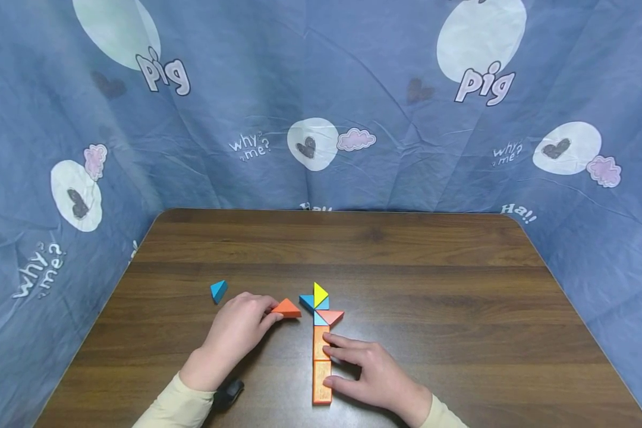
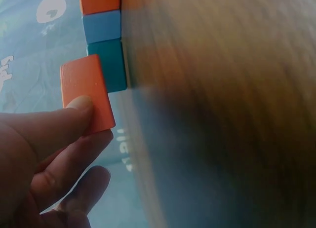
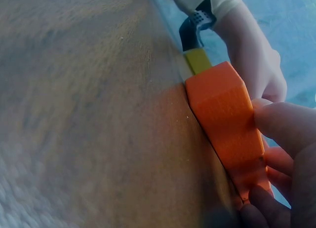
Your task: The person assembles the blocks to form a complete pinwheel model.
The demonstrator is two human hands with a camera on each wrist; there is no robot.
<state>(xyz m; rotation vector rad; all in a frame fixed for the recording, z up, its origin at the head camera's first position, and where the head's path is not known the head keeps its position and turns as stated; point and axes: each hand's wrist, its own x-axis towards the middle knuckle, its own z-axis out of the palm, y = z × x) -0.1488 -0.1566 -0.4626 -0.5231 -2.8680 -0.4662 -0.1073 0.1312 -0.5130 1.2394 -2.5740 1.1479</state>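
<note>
My left hand (image 1: 241, 321) pinches an orange triangular block (image 1: 286, 308) between thumb and fingers, just left of a pinwheel of small triangular blocks. In the left wrist view the thumb presses the face of that orange block (image 2: 84, 85). The pinwheel has a yellow triangle (image 1: 318, 295), a salmon triangle (image 1: 330, 316) and several blue ones, among them a light blue triangle (image 1: 318, 320). Below it two orange rectangular blocks (image 1: 321, 386) lie end to end in a column. Fingertips and thumb of my right hand (image 1: 374, 374) rest along the column's right edge, fingers extended.
A loose blue triangular block (image 1: 219, 291) lies on the wooden table (image 1: 433, 279), up and left of my left hand. A black device (image 1: 228, 393) sits at the left wrist. Patterned blue cloth (image 1: 380, 178) hangs behind the table and at its sides.
</note>
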